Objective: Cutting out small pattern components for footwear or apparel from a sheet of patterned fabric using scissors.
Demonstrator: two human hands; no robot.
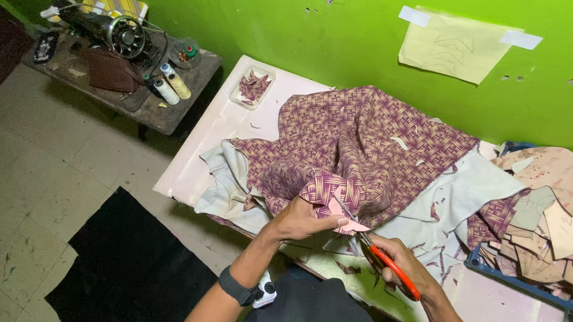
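1. You are working at a pale pink table [204, 146] pushed against a bright green wall [280, 13]; a worn tiled floor [26, 178] and a black mat [129, 265] are lying to your left.
2. A black sewing machine [107, 28] is sitting on a dark side table [165, 114] in the corner, with thread cones [171, 83] beside it.
3. Your left hand [298, 218] is pinching a fold of the purple patterned fabric [358, 143] together with a small pink template piece [344, 215] at the near edge of the heap.
4. Your right hand [399, 259] is closed around the orange-handled scissors [379, 254], whose blades are reaching the template.
5. Your fingers inside the scissor loops are hidden, and the stack of tan cut pieces [561, 215] at right is running off the picture.
6. A cream paper sheet [455, 48] with faint drawn outlines is hanging taped to the wall; a small white tray [236, 92] of scraps is resting at the table's far corner.
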